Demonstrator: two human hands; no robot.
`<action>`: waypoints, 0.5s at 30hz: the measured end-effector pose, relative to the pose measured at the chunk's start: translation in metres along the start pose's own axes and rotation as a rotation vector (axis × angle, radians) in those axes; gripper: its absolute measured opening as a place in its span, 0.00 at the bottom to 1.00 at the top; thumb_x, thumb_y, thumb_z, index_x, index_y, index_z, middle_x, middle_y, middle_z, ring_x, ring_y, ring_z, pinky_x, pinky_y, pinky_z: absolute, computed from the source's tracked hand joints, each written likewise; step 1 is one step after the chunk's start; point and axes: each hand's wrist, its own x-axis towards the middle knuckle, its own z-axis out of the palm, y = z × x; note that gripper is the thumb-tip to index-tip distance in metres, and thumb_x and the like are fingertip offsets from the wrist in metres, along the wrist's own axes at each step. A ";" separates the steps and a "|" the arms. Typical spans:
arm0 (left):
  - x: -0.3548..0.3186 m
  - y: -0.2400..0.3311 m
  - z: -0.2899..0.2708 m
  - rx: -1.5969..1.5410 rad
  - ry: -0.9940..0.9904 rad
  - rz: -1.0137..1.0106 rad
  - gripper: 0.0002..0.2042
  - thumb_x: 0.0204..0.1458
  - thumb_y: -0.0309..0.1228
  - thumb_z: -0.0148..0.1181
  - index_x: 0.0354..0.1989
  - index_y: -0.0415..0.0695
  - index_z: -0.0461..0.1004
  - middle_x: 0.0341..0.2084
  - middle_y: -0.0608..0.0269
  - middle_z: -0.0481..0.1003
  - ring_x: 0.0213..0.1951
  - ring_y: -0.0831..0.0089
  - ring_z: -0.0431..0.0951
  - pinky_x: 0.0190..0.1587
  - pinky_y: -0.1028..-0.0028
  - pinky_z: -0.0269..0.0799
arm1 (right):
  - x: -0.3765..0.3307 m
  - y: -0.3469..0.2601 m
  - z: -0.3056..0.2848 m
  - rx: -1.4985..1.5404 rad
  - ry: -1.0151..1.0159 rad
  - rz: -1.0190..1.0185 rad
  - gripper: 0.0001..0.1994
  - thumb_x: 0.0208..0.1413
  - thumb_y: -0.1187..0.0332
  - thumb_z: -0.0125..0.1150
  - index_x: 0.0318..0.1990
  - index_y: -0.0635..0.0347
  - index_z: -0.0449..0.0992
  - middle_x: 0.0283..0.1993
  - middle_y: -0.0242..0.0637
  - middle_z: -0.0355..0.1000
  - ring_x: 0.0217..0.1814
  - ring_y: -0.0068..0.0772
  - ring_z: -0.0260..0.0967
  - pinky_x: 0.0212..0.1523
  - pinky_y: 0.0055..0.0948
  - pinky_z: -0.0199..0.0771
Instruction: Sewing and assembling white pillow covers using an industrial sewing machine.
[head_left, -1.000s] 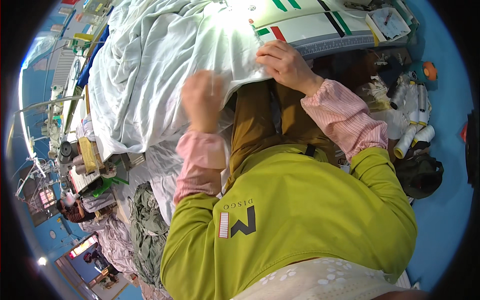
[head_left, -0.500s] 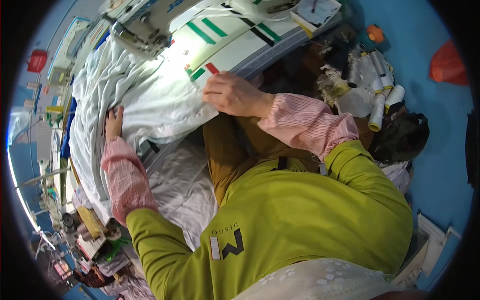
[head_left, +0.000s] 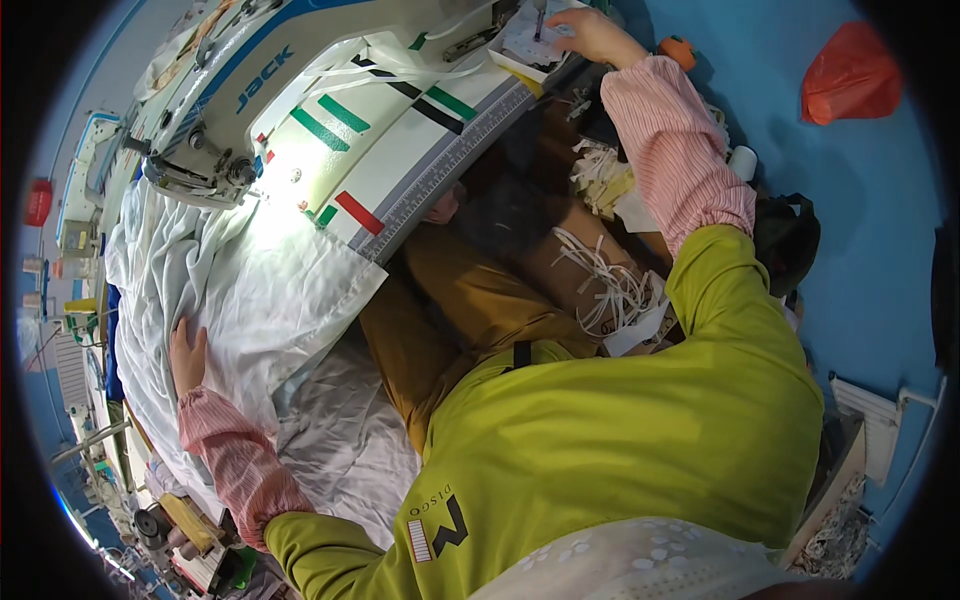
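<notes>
A large white cloth (head_left: 300,290) lies bunched and draped over the left part of the sewing table. On its folds rests my left hand (head_left: 187,357), fingers apart. The sewing machine (head_left: 215,165), white and blue with its lamp lit, stands over the cloth's far edge, where cloth and needle area meet in glare. At the far right end of the table, my right hand (head_left: 597,36) reaches over a small white box (head_left: 515,45). Its fingers are stretched out beside a thin upright tool (head_left: 539,22) in the box, and I see nothing held.
Green, black and red tape strips (head_left: 360,212) mark the table, and a ruler band (head_left: 460,148) runs along its front edge. White ribbon-like strips (head_left: 610,290) lie in a heap right of my legs. A red bag (head_left: 850,75) sits at the far right.
My right hand has let go of the cloth's right corner and moved far right to the white box. My left hand remains on the cloth. The view has shifted, showing more of the machine.
</notes>
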 end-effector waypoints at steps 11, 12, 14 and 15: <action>-0.025 -0.009 -0.001 -0.053 0.056 -0.017 0.26 0.57 0.35 0.58 0.62 0.37 0.64 0.57 0.45 0.69 0.58 0.51 0.68 0.61 0.65 0.62 | 0.011 -0.053 -0.021 0.304 -0.117 -0.170 0.07 0.50 0.69 0.61 0.30 0.64 0.79 0.29 0.48 0.76 0.36 0.47 0.76 0.35 0.43 0.74; -0.023 -0.002 -0.004 -0.061 0.068 -0.016 0.25 0.57 0.35 0.58 0.62 0.37 0.64 0.57 0.45 0.69 0.58 0.52 0.69 0.61 0.65 0.62 | 0.010 -0.051 -0.025 0.299 -0.109 -0.169 0.07 0.50 0.69 0.61 0.30 0.64 0.79 0.29 0.48 0.76 0.36 0.47 0.76 0.35 0.43 0.74; -0.025 0.009 -0.010 -0.076 0.092 -0.004 0.25 0.57 0.35 0.58 0.61 0.37 0.65 0.56 0.46 0.70 0.58 0.52 0.69 0.60 0.65 0.63 | 0.013 -0.044 -0.016 0.235 -0.013 -0.090 0.07 0.49 0.68 0.62 0.29 0.62 0.78 0.29 0.49 0.75 0.36 0.48 0.75 0.36 0.44 0.73; -0.030 0.011 -0.014 -0.086 0.115 0.000 0.24 0.57 0.34 0.57 0.60 0.37 0.66 0.55 0.46 0.71 0.58 0.53 0.70 0.60 0.65 0.63 | 0.019 -0.044 -0.008 0.240 -0.014 -0.097 0.07 0.49 0.68 0.62 0.29 0.62 0.78 0.29 0.49 0.75 0.36 0.48 0.75 0.36 0.44 0.73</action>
